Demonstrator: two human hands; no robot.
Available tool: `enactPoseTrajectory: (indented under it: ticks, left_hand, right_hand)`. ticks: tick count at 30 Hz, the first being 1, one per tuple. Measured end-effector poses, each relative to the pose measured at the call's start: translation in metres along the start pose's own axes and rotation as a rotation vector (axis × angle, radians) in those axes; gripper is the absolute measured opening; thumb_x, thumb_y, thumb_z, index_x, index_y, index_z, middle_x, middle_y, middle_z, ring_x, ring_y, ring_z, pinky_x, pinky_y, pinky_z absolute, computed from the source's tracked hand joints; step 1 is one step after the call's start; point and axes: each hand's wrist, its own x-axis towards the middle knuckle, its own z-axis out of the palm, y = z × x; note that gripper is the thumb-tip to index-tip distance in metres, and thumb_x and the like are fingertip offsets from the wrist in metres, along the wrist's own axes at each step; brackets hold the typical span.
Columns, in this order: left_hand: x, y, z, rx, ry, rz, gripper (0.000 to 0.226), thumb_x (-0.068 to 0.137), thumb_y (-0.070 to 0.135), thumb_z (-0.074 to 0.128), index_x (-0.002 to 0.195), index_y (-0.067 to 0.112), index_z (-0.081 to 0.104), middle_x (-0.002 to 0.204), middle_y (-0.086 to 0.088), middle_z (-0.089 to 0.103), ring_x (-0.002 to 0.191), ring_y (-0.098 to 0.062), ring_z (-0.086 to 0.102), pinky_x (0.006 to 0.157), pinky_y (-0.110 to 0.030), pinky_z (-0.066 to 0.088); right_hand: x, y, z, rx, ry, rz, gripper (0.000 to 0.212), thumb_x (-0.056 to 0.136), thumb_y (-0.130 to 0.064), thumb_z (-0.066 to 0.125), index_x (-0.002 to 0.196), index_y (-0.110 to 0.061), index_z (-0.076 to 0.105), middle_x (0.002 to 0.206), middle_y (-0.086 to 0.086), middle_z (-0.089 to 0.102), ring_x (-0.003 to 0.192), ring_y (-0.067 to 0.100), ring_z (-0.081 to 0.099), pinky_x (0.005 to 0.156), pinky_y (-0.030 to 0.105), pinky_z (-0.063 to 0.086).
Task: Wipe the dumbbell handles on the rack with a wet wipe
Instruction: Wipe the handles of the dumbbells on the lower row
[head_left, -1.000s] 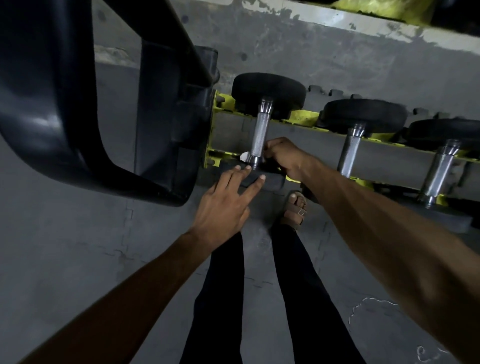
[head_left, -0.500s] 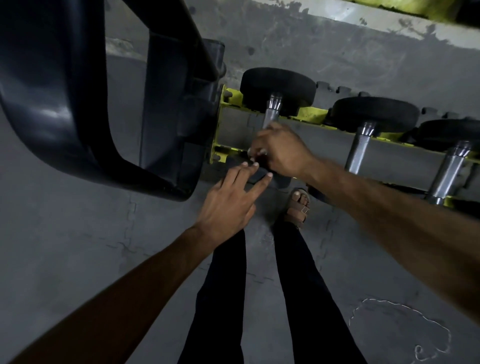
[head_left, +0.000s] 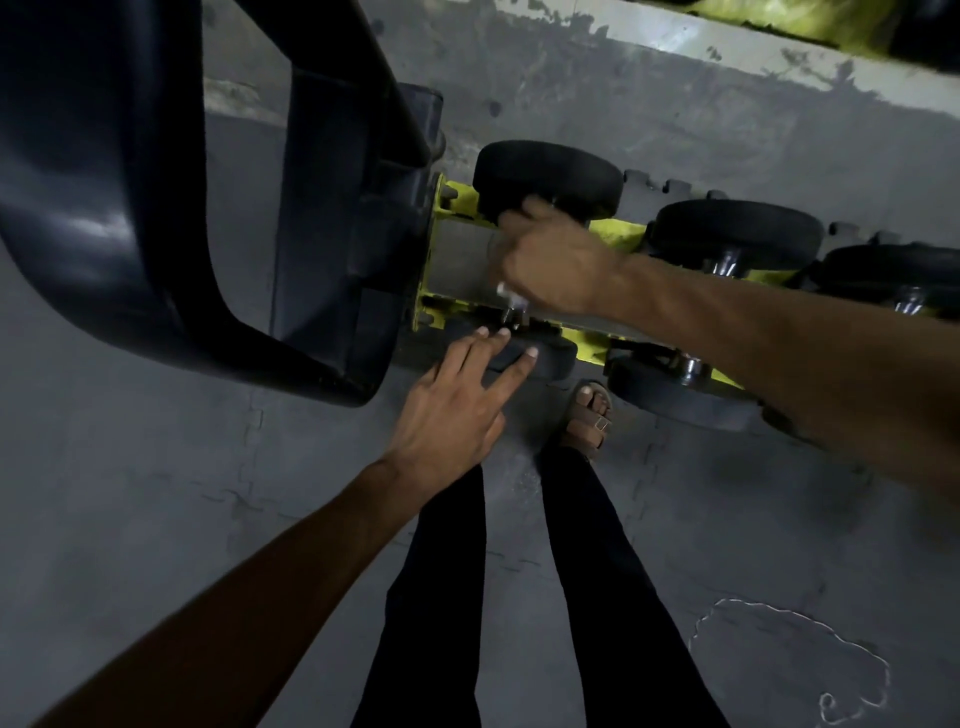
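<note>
- Right hand is wiping the leftmost dumbbell handle, fingers curled round the wet wipe.
- Left hand, fingers spread, is pressing the near head.
- Next move, probably: shifting right to the neighbouring dumbbell.

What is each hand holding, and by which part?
Right hand grips the leftmost dumbbell's handle through a white wipe. Left hand holds nothing; flat fingers touch its near weight.

Matt black, probably rubber, dumbbell heads; shiny metal handles; glossy yellow-painted rack.
</note>
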Motion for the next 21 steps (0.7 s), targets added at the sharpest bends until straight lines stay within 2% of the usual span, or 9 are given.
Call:
enactPoseTrajectory:
  ticks: [3,4,7,9,11,13,15,19,21]
  left_hand:
    - [0.001,0.001,-0.002,0.005,0.002,0.010,0.075,0.085,0.021,0.068,0.156,0.027,0.044,0.156,-0.010,0.043,0.142,-0.029,0.040,0.091,-0.037,0.057]
    - [0.001,0.000,-0.003,0.006,0.004,0.014,0.075,0.085,0.021,0.068,0.155,0.026,0.045,0.155,-0.011,0.044,0.142,-0.029,0.040,0.091,-0.037,0.057]
    - [0.002,-0.002,-0.002,0.008,-0.001,0.028,0.076,0.084,0.022,0.071,0.155,0.026,0.044,0.154,-0.011,0.045,0.140,-0.029,0.040,0.090,-0.038,0.059]
    - [0.002,-0.004,-0.002,0.014,-0.012,0.035,0.079,0.084,0.024,0.073,0.156,0.026,0.042,0.155,-0.012,0.044,0.141,-0.029,0.040,0.092,-0.039,0.058]
    - [0.002,-0.004,-0.003,0.021,-0.018,0.035,0.080,0.083,0.024,0.073,0.157,0.026,0.041,0.156,-0.012,0.043,0.141,-0.029,0.040,0.094,-0.039,0.058]
    - [0.002,-0.003,-0.004,0.016,-0.013,0.037,0.079,0.083,0.023,0.073,0.156,0.026,0.043,0.155,-0.012,0.044,0.140,-0.030,0.040,0.094,-0.040,0.058]
    - [0.002,-0.003,-0.004,0.009,-0.010,0.039,0.077,0.084,0.022,0.071,0.156,0.025,0.044,0.154,-0.013,0.045,0.140,-0.030,0.041,0.094,-0.041,0.058]
    - [0.002,-0.002,-0.004,0.006,-0.012,0.024,0.075,0.086,0.022,0.069,0.156,0.026,0.042,0.155,-0.012,0.044,0.141,-0.030,0.041,0.092,-0.041,0.059]
    - [0.001,-0.001,-0.003,0.006,-0.003,0.025,0.074,0.087,0.022,0.068,0.156,0.026,0.043,0.155,-0.012,0.044,0.141,-0.030,0.042,0.091,-0.041,0.059]
  right_hand:
    - [-0.018,-0.003,0.005,0.177,0.041,0.166,0.028,0.086,-0.011,0.039,0.090,-0.017,0.066,0.091,0.005,0.067,0.091,0.030,0.063,0.071,0.039,0.053]
    - [-0.024,-0.009,0.008,0.170,0.037,0.137,0.031,0.088,-0.011,0.037,0.100,-0.015,0.065,0.100,0.007,0.065,0.094,0.032,0.064,0.068,0.041,0.055]
    - [-0.032,-0.015,0.007,0.145,-0.096,-0.002,0.030,0.089,-0.009,0.055,0.117,-0.017,0.062,0.117,0.004,0.062,0.080,0.027,0.068,0.057,0.037,0.056]
    - [-0.031,0.004,0.017,0.157,-0.036,0.238,0.036,0.084,-0.009,0.070,0.118,-0.020,0.065,0.122,0.000,0.066,0.066,0.025,0.069,0.047,0.029,0.049]
    - [-0.029,0.011,0.018,0.229,-0.001,0.402,0.038,0.087,-0.007,0.067,0.123,-0.018,0.065,0.132,0.001,0.065,0.074,0.027,0.072,0.050,0.031,0.052]
    - [-0.028,-0.005,0.017,0.171,-0.110,0.244,0.037,0.089,-0.005,0.057,0.125,-0.016,0.061,0.132,0.003,0.062,0.078,0.028,0.071,0.054,0.034,0.054]
    - [-0.032,-0.015,0.014,0.184,-0.099,0.114,0.031,0.089,-0.007,0.057,0.118,-0.017,0.062,0.121,0.002,0.062,0.084,0.027,0.067,0.056,0.036,0.054]
    - [-0.031,-0.007,0.024,0.297,0.157,0.476,0.024,0.089,-0.007,0.062,0.112,-0.012,0.064,0.114,0.010,0.059,0.092,0.028,0.063,0.053,0.035,0.050]
    - [-0.030,-0.024,0.022,0.579,0.236,0.723,0.021,0.097,-0.011,0.056,0.117,-0.008,0.062,0.118,0.013,0.056,0.094,0.029,0.061,0.068,0.040,0.053]
